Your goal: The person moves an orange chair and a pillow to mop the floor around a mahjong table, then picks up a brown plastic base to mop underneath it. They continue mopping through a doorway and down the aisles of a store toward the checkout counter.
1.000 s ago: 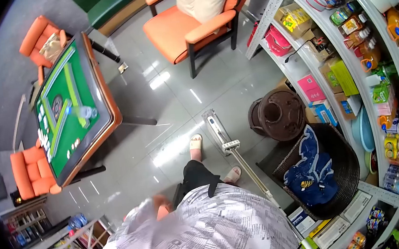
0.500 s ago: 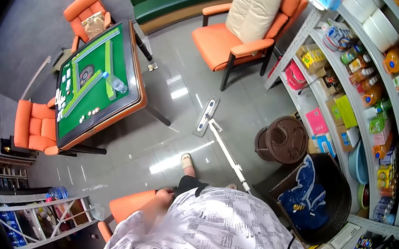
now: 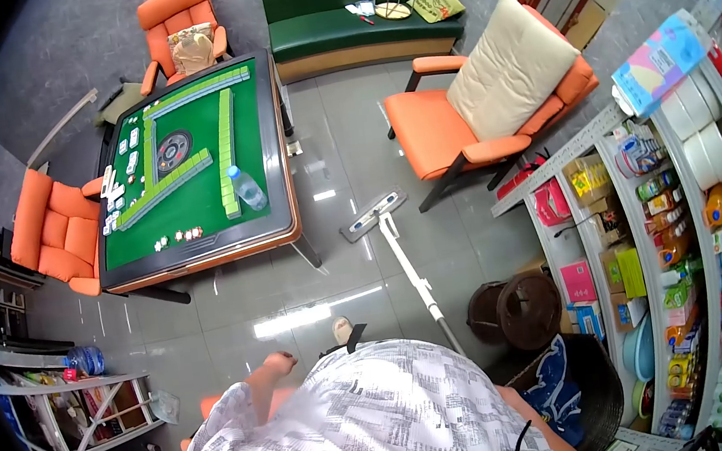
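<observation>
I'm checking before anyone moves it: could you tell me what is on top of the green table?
On the table stand tile rows, loose tiles and a water bottle. Nothing covers the top.

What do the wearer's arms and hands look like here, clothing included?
The left hand is bare, with no glove, ring or watch visible. The forearm is bare too, coming out of a loose short sleeve of white fabric printed with dark, text-like blocks. The right hand is out of view; a thin black cable hangs over the shirt on that side.
</observation>
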`<state>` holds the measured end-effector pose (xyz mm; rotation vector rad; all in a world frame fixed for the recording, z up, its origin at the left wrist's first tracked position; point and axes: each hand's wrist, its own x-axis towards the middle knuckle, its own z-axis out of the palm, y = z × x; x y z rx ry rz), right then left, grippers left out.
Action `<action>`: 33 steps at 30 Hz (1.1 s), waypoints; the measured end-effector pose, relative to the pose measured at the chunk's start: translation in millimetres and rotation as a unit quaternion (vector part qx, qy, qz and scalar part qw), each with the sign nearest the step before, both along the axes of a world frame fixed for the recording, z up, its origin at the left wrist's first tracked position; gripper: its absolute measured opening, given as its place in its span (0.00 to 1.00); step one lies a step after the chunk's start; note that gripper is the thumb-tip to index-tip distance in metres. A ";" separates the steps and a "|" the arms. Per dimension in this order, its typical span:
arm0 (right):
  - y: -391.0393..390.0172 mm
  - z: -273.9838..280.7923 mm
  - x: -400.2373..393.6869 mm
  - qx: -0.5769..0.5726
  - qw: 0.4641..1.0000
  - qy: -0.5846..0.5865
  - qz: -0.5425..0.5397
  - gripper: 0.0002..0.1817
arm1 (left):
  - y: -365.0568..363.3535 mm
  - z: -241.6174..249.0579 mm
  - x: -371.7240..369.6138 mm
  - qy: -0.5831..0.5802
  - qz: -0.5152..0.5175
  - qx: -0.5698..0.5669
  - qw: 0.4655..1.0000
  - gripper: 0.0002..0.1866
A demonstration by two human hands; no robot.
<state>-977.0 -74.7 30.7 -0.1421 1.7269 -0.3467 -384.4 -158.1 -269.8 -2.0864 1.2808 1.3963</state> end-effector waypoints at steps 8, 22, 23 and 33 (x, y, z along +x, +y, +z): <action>-157.2 -87.1 10.0 -0.016 0.972 -0.230 -0.055 0.29 | -32.1 -22.2 31.9 0.090 0.212 -0.014 0.973 0.28; -569.1 -136.4 2.4 0.026 0.965 -0.176 0.195 0.24 | 62.6 8.0 -16.3 -0.001 0.464 0.003 0.886 0.23; -605.1 -141.5 -0.2 0.017 0.960 -0.139 0.242 0.24 | 64.2 9.4 -46.2 0.003 0.459 0.010 0.888 0.22; -895.1 -244.8 58.1 -0.106 0.402 0.204 0.886 0.18 | 19.6 40.5 -239.4 0.048 0.268 -0.068 0.960 0.19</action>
